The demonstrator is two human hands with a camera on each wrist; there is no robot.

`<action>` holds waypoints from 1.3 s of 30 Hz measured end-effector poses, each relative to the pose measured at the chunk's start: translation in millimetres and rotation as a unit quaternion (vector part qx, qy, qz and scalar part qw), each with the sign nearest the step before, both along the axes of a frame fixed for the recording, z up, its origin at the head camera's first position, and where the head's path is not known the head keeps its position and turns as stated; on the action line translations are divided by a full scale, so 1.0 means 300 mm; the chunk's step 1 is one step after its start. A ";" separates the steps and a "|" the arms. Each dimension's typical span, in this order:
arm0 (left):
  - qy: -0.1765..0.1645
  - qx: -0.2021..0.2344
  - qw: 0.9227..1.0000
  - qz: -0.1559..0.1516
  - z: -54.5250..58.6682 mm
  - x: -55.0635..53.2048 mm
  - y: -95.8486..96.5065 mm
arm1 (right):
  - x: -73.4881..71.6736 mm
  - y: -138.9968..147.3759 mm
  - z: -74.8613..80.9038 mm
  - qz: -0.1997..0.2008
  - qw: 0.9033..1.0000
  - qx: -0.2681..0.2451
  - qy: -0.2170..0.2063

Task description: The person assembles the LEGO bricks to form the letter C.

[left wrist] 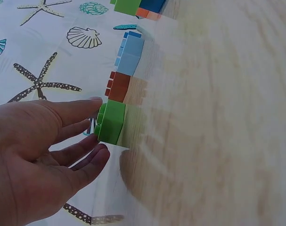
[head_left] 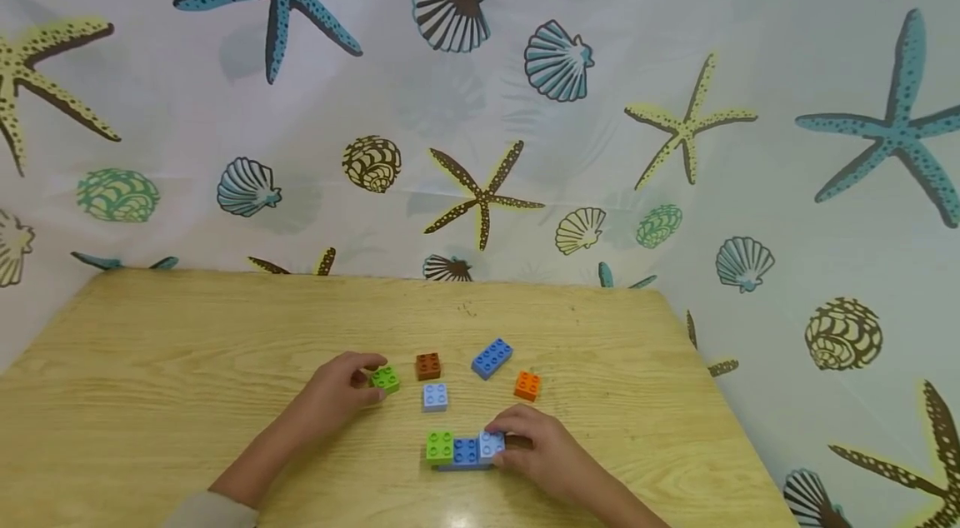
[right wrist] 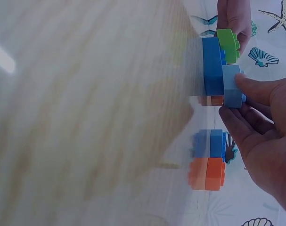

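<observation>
My left hand (head_left: 341, 391) is around a green brick (head_left: 386, 379) on the table, fingers and thumb to either side of it. In the left wrist view, the fingertips only reach about the height of its studs, and the thumb looks apart from it. My right hand (head_left: 542, 446) pinches a light blue brick (right wrist: 232, 84) between thumb and fingers, at the right end of a longer blue brick (head_left: 466, 451). On that blue brick's left end sits another green brick (head_left: 439, 446). Blue studs show between the two upper bricks.
Beyond the hands lie a brown brick (head_left: 428, 366), a loose light blue brick (head_left: 435, 396), a long blue brick (head_left: 492, 358) and an orange brick (head_left: 527, 385). A wooden table (head_left: 225, 320) carries everything. Behind and to the right hangs a cloth (head_left: 375, 95) printed with shells and starfish.
</observation>
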State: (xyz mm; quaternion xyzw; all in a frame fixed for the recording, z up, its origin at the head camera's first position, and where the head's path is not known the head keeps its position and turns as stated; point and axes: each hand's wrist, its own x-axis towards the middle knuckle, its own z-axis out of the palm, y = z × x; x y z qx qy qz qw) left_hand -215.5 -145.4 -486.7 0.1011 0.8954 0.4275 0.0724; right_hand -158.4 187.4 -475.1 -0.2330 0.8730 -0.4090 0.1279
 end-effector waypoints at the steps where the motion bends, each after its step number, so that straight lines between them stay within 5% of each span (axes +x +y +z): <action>1: -0.001 0.000 1.000 0.000 0.000 -0.002 0.001 | 0.000 -0.001 0.001 0.001 1.000 -0.001 0.000; 15: 0.001 -0.034 0.999 -0.004 -0.009 -0.024 0.021 | -0.011 0.002 -0.013 0.007 1.000 0.002 0.004; 23: -0.012 -0.008 1.000 -0.019 0.013 -0.013 0.010 | -0.010 -0.002 -0.008 0.011 1.000 0.002 0.013; 31: -0.041 0.044 0.997 -0.038 0.058 0.029 0.032 | -0.017 0.000 -0.005 0.011 1.000 0.003 0.017; 39: -0.042 0.059 0.993 -0.094 0.110 0.095 0.080 | -0.017 0.003 -0.013 0.009 1.000 0.006 0.012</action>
